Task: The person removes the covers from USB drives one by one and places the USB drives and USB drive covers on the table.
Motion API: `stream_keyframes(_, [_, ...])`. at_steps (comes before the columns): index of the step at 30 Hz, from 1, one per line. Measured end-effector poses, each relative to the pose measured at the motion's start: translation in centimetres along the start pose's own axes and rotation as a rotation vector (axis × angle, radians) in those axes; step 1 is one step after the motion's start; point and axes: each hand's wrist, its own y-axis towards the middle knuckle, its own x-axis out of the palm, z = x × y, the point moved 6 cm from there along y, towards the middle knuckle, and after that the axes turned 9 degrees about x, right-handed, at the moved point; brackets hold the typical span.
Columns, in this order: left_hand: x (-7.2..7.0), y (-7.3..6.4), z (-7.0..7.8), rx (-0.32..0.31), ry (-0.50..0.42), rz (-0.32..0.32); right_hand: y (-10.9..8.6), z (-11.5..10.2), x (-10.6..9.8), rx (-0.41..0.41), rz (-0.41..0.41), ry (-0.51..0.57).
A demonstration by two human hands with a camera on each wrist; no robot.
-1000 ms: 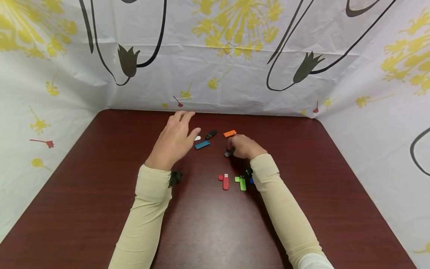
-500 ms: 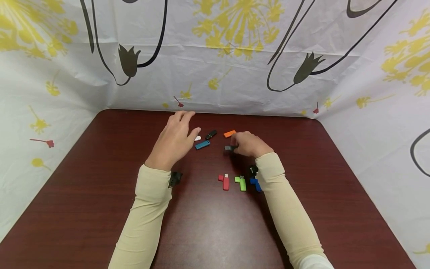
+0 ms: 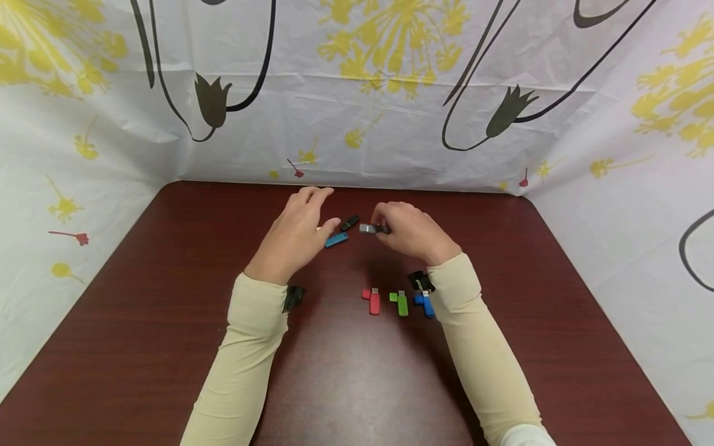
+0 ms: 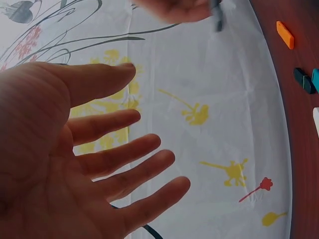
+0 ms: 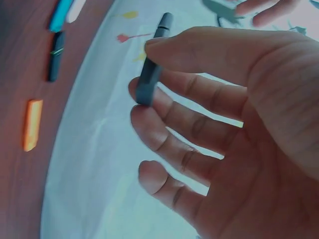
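Observation:
My right hand (image 3: 415,232) pinches a dark grey USB flash drive (image 3: 368,228) between thumb and fingertips, held up over the table. In the right wrist view the thumb presses on the drive's side, and its lighter end cap points away from the palm. My left hand (image 3: 292,238) hovers to the left with fingers spread and nothing in it. Just beyond its thumb lie a black USB drive (image 3: 349,223) and a teal one (image 3: 336,240). An orange drive (image 5: 33,125) and a white one (image 5: 75,10) show in the wrist views; the hands hide both in the head view.
Nearer on the dark red table (image 3: 346,384) are a red USB drive (image 3: 374,303), a green one (image 3: 402,305) and a blue one (image 3: 427,306) in a row, each with its cap off beside it. A white patterned cloth (image 3: 357,155) walls the back and sides.
My right hand has lifted the grey drive and brought it up and slightly left, turning it level. My left hand has shifted slightly right, covering the white drive in the head view.

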Motion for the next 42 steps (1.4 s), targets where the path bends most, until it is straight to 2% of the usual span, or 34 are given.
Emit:
stream_keyframes(9, [0.9, 0.4, 1.3, 0.110, 0.009, -0.003, -1.9, -2.9, -1.9, -0.102, 0.151, -0.015])
stream_keyframes(18, [1.0, 0.4, 2.5, 0.237, 0.031, 0.112, -2.8, -4.3, -2.8, -0.144, 0.203, -0.004])
stream_keyframes(23, [0.8, 0.4, 2.6, 0.257, 0.017, 0.140, -3.0, -4.4, -2.9, -0.173, 0.225, 0.006])
stream_keyframes(32, [0.8, 0.4, 2.8, 0.290, 0.009, 0.137, -3.0, -4.4, -3.0, -0.199, 0.255, 0.017])
stream_keyframes(37, [0.8, 0.4, 3.1, 0.325, 0.018, 0.140, -3.0, -4.2, -3.1, -0.201, 0.247, 0.014])
stream_keyframes(42, [0.8, 0.4, 3.1, 0.330, 0.020, 0.134, -3.0, -4.1, -3.1, -0.195, 0.236, 0.011])
